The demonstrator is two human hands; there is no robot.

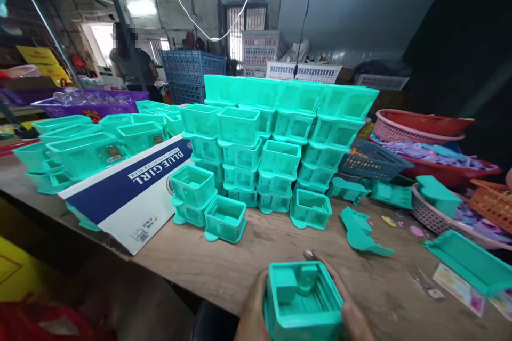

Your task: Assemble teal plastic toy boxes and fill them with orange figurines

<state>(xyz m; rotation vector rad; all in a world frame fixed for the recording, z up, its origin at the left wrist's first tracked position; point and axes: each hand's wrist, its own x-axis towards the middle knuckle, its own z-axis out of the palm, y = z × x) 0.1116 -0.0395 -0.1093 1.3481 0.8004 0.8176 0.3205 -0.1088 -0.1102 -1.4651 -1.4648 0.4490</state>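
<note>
Teal box [306,306], opening upward, long axis unclear

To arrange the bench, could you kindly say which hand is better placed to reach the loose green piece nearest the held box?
Probably the right hand: the loose green piece lies ahead on its side. The left hand is farther; both hold the box.

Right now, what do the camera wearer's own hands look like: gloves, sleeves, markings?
Left hand and right hand: both bare, no gloves. No sleeve or cuff shows above the frame's bottom edge. Too blurred to tell fine markings.
</note>
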